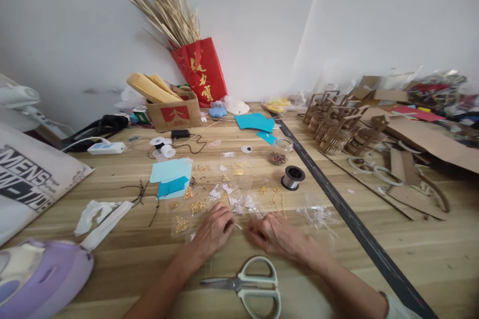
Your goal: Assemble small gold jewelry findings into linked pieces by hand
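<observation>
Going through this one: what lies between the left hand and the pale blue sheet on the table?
Small piles of gold-coloured pieces lie between the left hand and the pale blue sheet, as the head view shows.

Soft, diffuse light brightens the wall (258, 25), shadows are faint, and the blurry edges look stretched.

Clear-whitish sm. bits (236, 205): loose piles, just past L hand (216, 227) & R hand (272, 232), roughly btwn. Sm. pale piece (238, 227) nr L hand; held or lying, can't tell. Thin gold strand (282, 201) lying past R hand. Gold bits (197, 207) heaped nr L hand.
</observation>
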A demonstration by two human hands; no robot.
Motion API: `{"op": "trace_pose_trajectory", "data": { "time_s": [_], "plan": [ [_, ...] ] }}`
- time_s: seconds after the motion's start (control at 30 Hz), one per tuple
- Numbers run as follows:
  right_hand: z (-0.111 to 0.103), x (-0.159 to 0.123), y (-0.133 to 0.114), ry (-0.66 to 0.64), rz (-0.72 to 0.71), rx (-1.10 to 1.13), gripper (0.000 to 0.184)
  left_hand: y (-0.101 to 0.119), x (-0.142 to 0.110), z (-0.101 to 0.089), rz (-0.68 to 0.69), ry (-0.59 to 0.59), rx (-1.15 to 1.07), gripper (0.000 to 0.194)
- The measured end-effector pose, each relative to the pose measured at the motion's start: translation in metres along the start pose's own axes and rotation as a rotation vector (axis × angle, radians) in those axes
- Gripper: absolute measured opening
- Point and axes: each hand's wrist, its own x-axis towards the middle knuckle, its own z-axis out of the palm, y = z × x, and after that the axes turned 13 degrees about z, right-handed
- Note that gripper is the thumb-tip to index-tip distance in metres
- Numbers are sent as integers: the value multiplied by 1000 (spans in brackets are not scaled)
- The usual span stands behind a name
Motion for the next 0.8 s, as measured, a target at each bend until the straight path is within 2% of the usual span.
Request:
{"op": "trace_pose_trajectory", "data": {
  "time_s": [0.13, 0.2, 0.3, 0.43, 0.57, 0.67, 0.73, 0.8],
  "plan": [
    [-4, -7, -14, 45, -60, -51, 17, 0, 1, -1, -67, -26, -40, 20],
    [-6, -10, -22, 83, -146, -64, 12, 1, 2, -1, -96, -55, -72, 19],
    [-8, -13, -30, 134, -243, -85, 22, 3, 5, -2, -114, -122, -90, 17],
    [-9, -15, -34, 118, -268, -107, 28, 7, 11, -9, -164, -176, -103, 17],
    [-8, -14, -33, 103, -223, -103, 24, 9, 15, -16, -227, -204, -179, 18],
    [-7, -10, -30, 111, -118, -33, 16, 7, 17, -16, -263, -172, -279, 15],
    [-7, -7, -27, 124, 13, 82, 15, 7, 18, -15, -301, -142, -371, 10],
    [-6, -3, -23, 109, 133, 301, 18, 9, 18, -14, -344, -105, -472, 6]
  ]
}}
